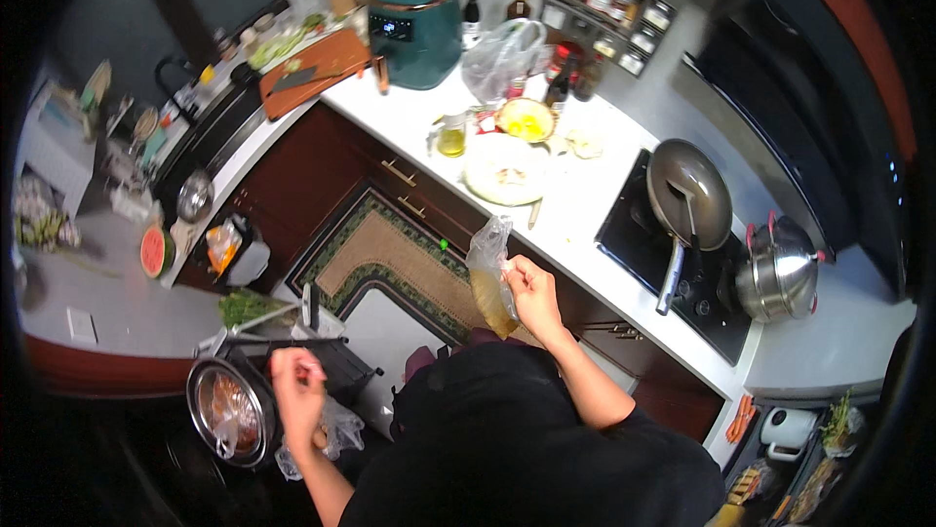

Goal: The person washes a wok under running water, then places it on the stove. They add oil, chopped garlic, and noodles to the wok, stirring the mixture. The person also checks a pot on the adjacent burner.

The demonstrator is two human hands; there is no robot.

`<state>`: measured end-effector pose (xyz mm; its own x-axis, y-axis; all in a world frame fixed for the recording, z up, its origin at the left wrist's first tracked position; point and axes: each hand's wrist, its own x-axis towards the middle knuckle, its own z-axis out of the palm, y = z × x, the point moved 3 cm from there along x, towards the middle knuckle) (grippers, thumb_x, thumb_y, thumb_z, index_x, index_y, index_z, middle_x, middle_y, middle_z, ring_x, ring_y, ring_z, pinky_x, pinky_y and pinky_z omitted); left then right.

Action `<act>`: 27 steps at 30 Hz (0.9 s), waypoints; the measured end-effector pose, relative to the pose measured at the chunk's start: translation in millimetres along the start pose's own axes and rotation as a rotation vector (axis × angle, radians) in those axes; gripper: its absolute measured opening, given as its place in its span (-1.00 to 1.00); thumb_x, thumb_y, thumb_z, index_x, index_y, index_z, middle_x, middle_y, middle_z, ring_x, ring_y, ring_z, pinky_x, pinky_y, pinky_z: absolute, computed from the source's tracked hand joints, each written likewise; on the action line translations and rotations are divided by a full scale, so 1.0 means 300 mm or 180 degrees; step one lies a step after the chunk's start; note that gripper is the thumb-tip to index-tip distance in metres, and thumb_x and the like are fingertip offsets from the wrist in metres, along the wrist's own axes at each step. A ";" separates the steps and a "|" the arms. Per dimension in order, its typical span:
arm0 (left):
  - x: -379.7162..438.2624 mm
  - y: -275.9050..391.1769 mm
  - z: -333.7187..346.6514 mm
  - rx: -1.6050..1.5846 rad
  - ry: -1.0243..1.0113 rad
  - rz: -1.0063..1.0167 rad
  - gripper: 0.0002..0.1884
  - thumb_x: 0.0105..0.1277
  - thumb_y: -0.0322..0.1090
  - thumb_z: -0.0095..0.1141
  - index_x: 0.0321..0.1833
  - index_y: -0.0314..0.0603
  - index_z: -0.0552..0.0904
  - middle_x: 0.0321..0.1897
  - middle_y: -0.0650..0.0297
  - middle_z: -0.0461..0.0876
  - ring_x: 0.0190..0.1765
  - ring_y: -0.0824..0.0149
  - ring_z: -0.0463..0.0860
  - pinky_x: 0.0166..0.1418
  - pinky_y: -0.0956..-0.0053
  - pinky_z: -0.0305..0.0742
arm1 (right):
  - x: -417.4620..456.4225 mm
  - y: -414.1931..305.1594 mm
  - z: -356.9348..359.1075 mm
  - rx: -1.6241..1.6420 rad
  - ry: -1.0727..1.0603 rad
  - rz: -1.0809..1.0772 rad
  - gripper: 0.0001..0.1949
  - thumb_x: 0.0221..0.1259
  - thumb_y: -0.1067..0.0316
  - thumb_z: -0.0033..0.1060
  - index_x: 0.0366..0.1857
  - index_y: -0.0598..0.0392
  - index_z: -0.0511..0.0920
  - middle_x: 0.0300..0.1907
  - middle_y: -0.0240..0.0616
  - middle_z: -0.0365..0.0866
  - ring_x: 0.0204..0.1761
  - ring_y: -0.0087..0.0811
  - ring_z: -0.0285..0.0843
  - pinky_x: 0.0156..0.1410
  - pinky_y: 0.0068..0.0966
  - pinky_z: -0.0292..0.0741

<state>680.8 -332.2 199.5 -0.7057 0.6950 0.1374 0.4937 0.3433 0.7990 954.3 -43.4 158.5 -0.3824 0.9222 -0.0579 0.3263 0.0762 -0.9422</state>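
Observation:
My right hand point(532, 295) pinches the side of a clear plastic bag point(490, 264) with brownish-yellow contents, held in front of the counter's edge. My left hand point(296, 373) is raised at the lower left, fingers bent; blur hides whether it holds anything. Close beside it stands a steel bowl point(232, 414) with reddish food and a clear spoon-like piece inside. Another clear plastic bag point(340, 428) lies partly behind my left forearm. On the counter beyond my right hand is a large pale round dish point(506, 180), with a handle-like piece near its rim.
A wok point(689, 194) with a spatula rests on the black cooktop point(651, 242), beside a steel pot point(779, 271). Along the counter stand a green air fryer point(415, 37), an oil jar point(451, 139) and a brown cutting board point(314, 73) with a knife. A patterned mat point(409, 234) covers floor.

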 end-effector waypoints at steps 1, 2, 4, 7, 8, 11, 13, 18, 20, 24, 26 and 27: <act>0.035 0.035 0.109 0.0101 -0.0311 0.0203 -0.82 0.04 -0.69 0.11 -0.36 -0.27 0.46 -0.37 0.18 0.45 -0.23 0.19 0.50 -0.05 0.40 0.41 | 0.013 0.034 -0.049 0.0130 0.0107 0.0023 -0.86 0.39 0.42 0.05 -0.34 0.23 0.54 -0.54 -0.29 0.56 -0.45 -0.61 0.44 -0.29 -0.51 0.41; 0.060 0.087 0.201 0.0118 -0.0562 0.0345 -0.81 0.03 -0.69 0.12 -0.36 -0.26 0.47 -0.38 0.18 0.47 -0.22 0.18 0.51 -0.05 0.38 0.41 | 0.030 0.061 -0.101 0.0125 0.0197 0.0024 -0.85 0.41 0.40 0.06 -0.33 0.23 0.53 -0.52 -0.26 0.58 -0.44 -0.60 0.47 -0.29 -0.49 0.42; 0.105 0.223 0.384 0.0072 -0.0940 0.0578 -0.80 0.01 -0.70 0.12 -0.36 -0.25 0.48 -0.39 0.19 0.49 -0.21 0.14 0.52 -0.05 0.35 0.40 | 0.083 0.128 -0.195 0.0292 0.0591 0.0168 -0.82 0.45 0.37 0.05 -0.34 0.21 0.53 -0.55 -0.31 0.55 -0.46 -0.61 0.43 -0.32 -0.51 0.38; 0.151 0.326 0.589 0.0144 -0.1272 0.0831 -0.80 -0.02 -0.69 0.10 -0.39 -0.21 0.48 -0.39 0.16 0.50 -0.18 0.06 0.50 0.03 0.28 0.36 | 0.184 0.222 -0.302 0.1064 0.0941 0.0341 -0.79 0.51 0.33 0.02 -0.36 0.16 0.51 -0.56 -0.45 0.45 -0.50 -0.66 0.30 -0.39 -0.58 0.27; 0.163 0.357 0.644 0.0205 -0.1370 0.0892 -0.79 -0.03 -0.69 0.10 -0.38 -0.20 0.48 -0.38 0.16 0.50 -0.18 0.05 0.50 0.02 0.28 0.36 | 0.222 0.224 -0.330 0.1313 0.1022 0.0386 -0.79 0.52 0.33 0.02 -0.36 0.15 0.50 -0.55 -0.47 0.44 -0.51 -0.67 0.27 -0.40 -0.59 0.24; 0.202 0.471 0.774 0.0307 -0.1576 0.1039 -0.79 -0.04 -0.68 0.09 -0.38 -0.20 0.49 -0.41 0.18 0.50 -0.18 0.07 0.49 0.01 0.28 0.35 | 0.348 0.272 -0.401 0.1734 0.1374 0.0337 -0.79 0.53 0.35 0.00 -0.38 0.14 0.47 -0.51 -0.47 0.45 -0.50 -0.69 0.25 -0.43 -0.62 0.21; 0.225 0.514 0.841 0.0289 -0.1711 0.1087 -0.79 -0.04 -0.68 0.09 -0.38 -0.20 0.49 -0.43 0.20 0.50 -0.18 0.09 0.49 0.01 0.29 0.35 | 0.435 0.309 -0.441 0.1908 0.1557 0.0370 -0.78 0.53 0.36 0.00 -0.39 0.13 0.46 -0.53 -0.48 0.43 -0.51 -0.69 0.24 -0.45 -0.62 0.18; 0.297 0.540 0.951 0.0362 -0.1761 0.1000 -0.78 -0.03 -0.67 0.11 -0.33 -0.22 0.53 -0.43 0.19 0.51 -0.19 0.11 0.51 0.02 0.30 0.36 | 0.612 0.366 -0.514 0.1993 0.1567 0.0354 -0.81 0.51 0.37 0.03 -0.37 0.14 0.48 -0.56 -0.46 0.42 -0.53 -0.65 0.26 -0.43 -0.58 0.22; 0.335 0.551 0.988 0.0386 -0.1827 0.0982 -0.79 -0.02 -0.67 0.11 -0.34 -0.22 0.52 -0.42 0.19 0.52 -0.19 0.11 0.51 0.02 0.30 0.36 | 0.678 0.425 -0.508 0.1999 0.1671 0.0365 -0.84 0.49 0.39 0.05 -0.34 0.16 0.50 -0.53 -0.43 0.49 -0.51 -0.63 0.32 -0.39 -0.57 0.29; 0.431 0.542 1.063 0.0432 -0.2048 0.1105 -0.80 -0.01 -0.67 0.09 -0.35 -0.20 0.51 -0.40 0.18 0.51 -0.17 0.09 0.49 -0.02 0.29 0.35 | 0.700 0.469 -0.481 0.1232 0.1827 0.0361 -0.87 0.43 0.39 0.09 -0.28 0.21 0.55 -0.43 -0.33 0.65 -0.43 -0.57 0.48 -0.29 -0.53 0.41; 0.495 0.523 1.113 0.0379 -0.2125 0.1284 -0.79 -0.02 -0.68 0.09 -0.35 -0.20 0.51 -0.40 0.18 0.52 -0.17 0.09 0.49 -0.03 0.27 0.35 | 0.716 0.561 -0.473 0.0796 0.1440 0.0333 -0.85 0.41 0.36 0.13 -0.26 0.22 0.57 -0.45 -0.28 0.65 -0.43 -0.52 0.52 -0.28 -0.51 0.42; 0.526 0.495 1.134 0.0375 -0.2188 0.1313 -0.79 -0.02 -0.67 0.10 -0.35 -0.21 0.51 -0.41 0.18 0.53 -0.17 0.09 0.49 -0.02 0.28 0.36 | 0.721 0.605 -0.471 0.0582 0.1236 0.0325 -0.85 0.41 0.34 0.14 -0.25 0.22 0.58 -0.46 -0.26 0.65 -0.43 -0.50 0.54 -0.28 -0.50 0.42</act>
<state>815.7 43.2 140.6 -0.0040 0.9999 -0.0136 0.7233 0.0122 0.6904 1052.9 223.4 21.6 0.0086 0.9983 -0.0584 0.1739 -0.0590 -0.9830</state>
